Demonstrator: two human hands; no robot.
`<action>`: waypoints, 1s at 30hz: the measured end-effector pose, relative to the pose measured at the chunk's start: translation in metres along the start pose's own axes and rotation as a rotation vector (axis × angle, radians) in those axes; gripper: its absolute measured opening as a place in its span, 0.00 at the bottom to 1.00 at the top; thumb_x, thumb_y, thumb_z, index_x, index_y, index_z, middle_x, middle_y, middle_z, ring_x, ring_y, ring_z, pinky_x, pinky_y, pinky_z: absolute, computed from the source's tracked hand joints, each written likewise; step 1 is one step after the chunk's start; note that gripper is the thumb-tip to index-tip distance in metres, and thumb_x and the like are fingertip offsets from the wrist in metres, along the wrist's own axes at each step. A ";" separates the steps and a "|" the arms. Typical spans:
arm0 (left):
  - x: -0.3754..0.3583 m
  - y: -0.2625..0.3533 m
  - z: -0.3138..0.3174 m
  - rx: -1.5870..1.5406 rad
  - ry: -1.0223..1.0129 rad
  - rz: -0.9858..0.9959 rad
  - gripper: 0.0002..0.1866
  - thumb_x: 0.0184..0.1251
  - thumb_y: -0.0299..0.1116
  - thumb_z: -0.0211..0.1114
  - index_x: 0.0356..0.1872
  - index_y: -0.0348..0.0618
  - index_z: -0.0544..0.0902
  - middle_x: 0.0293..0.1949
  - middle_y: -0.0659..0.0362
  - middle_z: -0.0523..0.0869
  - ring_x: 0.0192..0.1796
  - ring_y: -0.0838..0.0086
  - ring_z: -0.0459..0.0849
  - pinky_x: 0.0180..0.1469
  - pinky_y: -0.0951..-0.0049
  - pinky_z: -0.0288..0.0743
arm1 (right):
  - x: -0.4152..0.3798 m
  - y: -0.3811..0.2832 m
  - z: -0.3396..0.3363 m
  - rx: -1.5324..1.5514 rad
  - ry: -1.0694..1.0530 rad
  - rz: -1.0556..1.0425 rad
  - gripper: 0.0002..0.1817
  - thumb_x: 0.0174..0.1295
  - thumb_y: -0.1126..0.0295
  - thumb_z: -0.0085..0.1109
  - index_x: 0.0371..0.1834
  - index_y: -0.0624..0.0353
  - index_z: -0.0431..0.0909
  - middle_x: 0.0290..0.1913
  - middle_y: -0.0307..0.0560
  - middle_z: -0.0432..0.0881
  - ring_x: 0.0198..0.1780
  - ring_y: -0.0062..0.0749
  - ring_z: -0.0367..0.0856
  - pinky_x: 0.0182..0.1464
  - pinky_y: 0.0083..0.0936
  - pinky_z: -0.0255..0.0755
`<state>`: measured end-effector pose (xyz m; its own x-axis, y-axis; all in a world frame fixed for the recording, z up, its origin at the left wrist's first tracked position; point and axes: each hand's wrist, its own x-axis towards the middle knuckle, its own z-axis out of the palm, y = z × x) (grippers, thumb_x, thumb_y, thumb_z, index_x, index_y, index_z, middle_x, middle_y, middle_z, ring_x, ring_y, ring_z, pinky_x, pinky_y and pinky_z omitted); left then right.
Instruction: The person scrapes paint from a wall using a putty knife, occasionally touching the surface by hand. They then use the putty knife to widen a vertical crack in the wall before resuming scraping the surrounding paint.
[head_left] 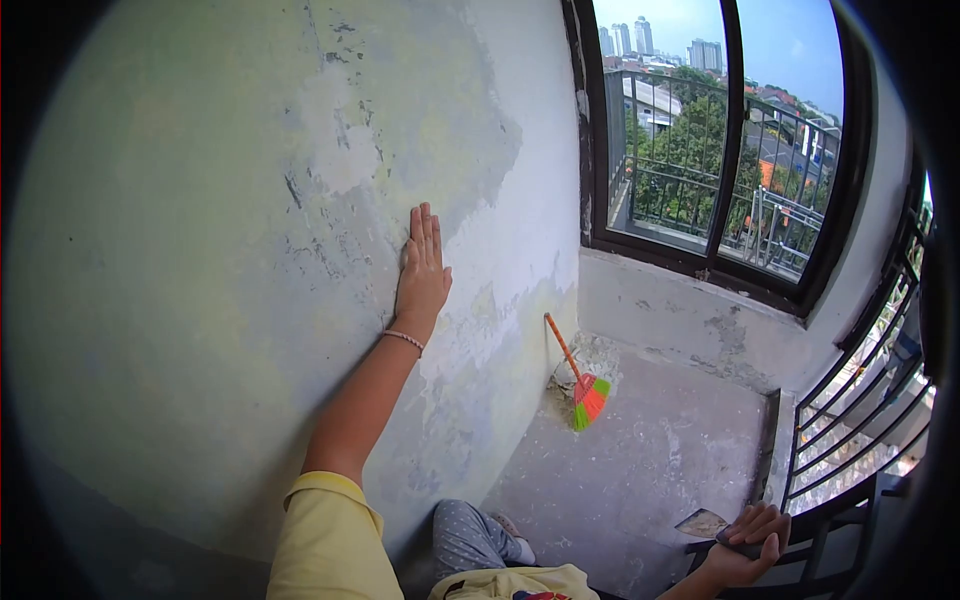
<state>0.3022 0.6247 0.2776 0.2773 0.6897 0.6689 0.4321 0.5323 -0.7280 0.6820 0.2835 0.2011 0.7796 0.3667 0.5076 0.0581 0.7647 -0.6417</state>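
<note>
Pressing left hand (423,268) flat, fingers together, on peeling wall (200,250); right hand (748,545) clamped on scraper (703,523), near right; broom (580,378) far corner.

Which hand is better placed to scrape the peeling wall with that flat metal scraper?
Probably the right hand: it already grips the flat metal scraper, low near the black railing. The left hand is empty, pressed flat against the patchy peeling wall.

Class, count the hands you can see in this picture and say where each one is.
2. The left hand lies flat against the peeling wall; the right hand is at the lower right, gripping a scraper near the railing.
</note>
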 end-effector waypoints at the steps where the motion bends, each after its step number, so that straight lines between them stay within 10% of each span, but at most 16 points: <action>1: 0.002 0.003 0.001 0.002 -0.002 0.011 0.44 0.71 0.63 0.47 0.79 0.41 0.57 0.81 0.44 0.49 0.82 0.52 0.47 0.74 0.59 0.42 | 0.001 0.004 0.001 0.005 -0.013 0.000 0.19 0.61 0.57 0.47 0.17 0.52 0.57 0.14 0.36 0.55 0.15 0.18 0.48 0.18 0.16 0.44; 30: 0.125 0.175 0.017 -0.046 -0.103 0.269 0.41 0.74 0.55 0.46 0.79 0.37 0.54 0.81 0.45 0.49 0.83 0.51 0.44 0.75 0.61 0.41 | 0.097 0.111 0.111 -0.091 -0.067 0.208 0.18 0.60 0.63 0.49 0.14 0.56 0.62 0.10 0.39 0.59 0.11 0.21 0.50 0.14 0.20 0.48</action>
<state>0.3978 0.8128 0.2309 0.2994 0.8505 0.4324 0.3938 0.3026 -0.8680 0.6945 0.4627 0.2432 0.7377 0.5479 0.3944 -0.0405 0.6191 -0.7842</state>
